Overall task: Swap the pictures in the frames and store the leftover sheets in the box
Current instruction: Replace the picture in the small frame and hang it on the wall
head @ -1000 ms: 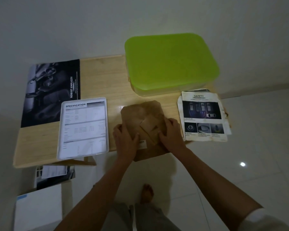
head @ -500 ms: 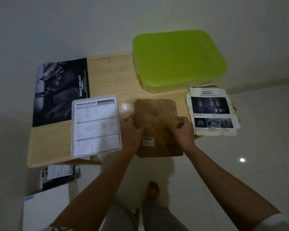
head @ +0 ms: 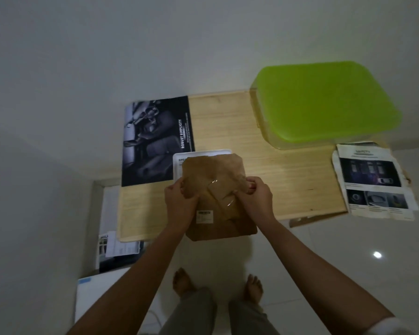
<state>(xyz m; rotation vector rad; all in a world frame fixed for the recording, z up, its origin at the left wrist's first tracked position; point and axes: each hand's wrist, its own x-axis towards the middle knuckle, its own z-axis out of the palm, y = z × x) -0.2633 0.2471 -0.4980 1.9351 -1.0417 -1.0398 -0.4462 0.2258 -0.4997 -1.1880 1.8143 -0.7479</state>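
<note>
Frame back [head: 218, 197] looks like matt brown cardboard, table [head: 288, 180] pale smooth wood, box lid [head: 324, 100] glossy green plastic.

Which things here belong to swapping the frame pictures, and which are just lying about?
Job: brown cardboard-backed frame, gripped by left hand and right hand; white-framed specification sheet; black poster; crumpled safety sheet; green-lidded plastic box.
Idle, probably: papers on the floor; white floor panel.

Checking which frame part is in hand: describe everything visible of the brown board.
The brown board looks like fibreboard, with clipped corners, a stand flap at its middle and a white label lower left. The left hand grips its left edge; the right hand pinches by the flap. It covers part of the white frame and overhangs the table edge.
</note>
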